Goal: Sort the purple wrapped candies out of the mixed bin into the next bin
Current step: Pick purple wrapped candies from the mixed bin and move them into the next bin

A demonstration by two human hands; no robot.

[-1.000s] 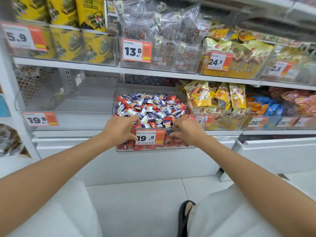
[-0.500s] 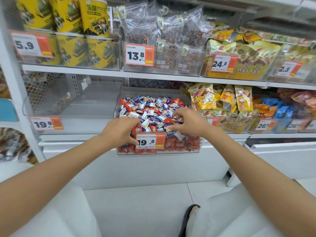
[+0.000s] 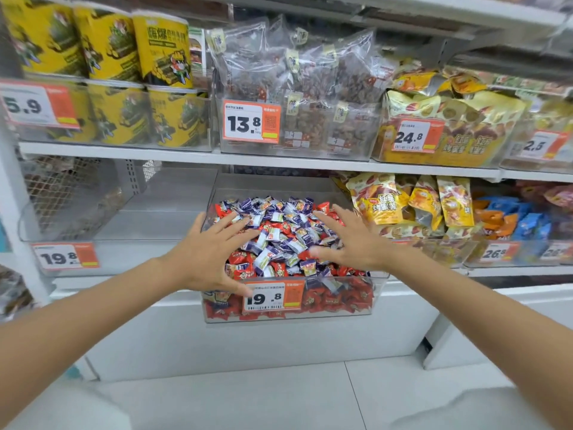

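A clear mixed bin [image 3: 376, 296] on the lower shelf is heaped with purple wrapped candies [image 3: 280, 240] and red wrapped candies [image 3: 336, 299]. My left hand [image 3: 206, 252] hovers over the bin's left side with fingers spread and straight, fingertips over the pile. My right hand [image 3: 350, 240] is spread over the right side of the pile, fingers straight. Neither hand holds a candy. To the left stands another clear bin [image 3: 102, 234], with no candy visible in it.
A 19.8 price tag [image 3: 273, 296] hangs on the mixed bin's front. Bags of yellow snacks [image 3: 409, 206] fill the bin to the right. The shelf above [image 3: 248, 159] carries yellow cans and clear bags. White floor tiles lie below.
Both hands have lifted from the bin's front edge and opened, fingers spreading over the candy pile. The camera has moved closer and tilted upward.
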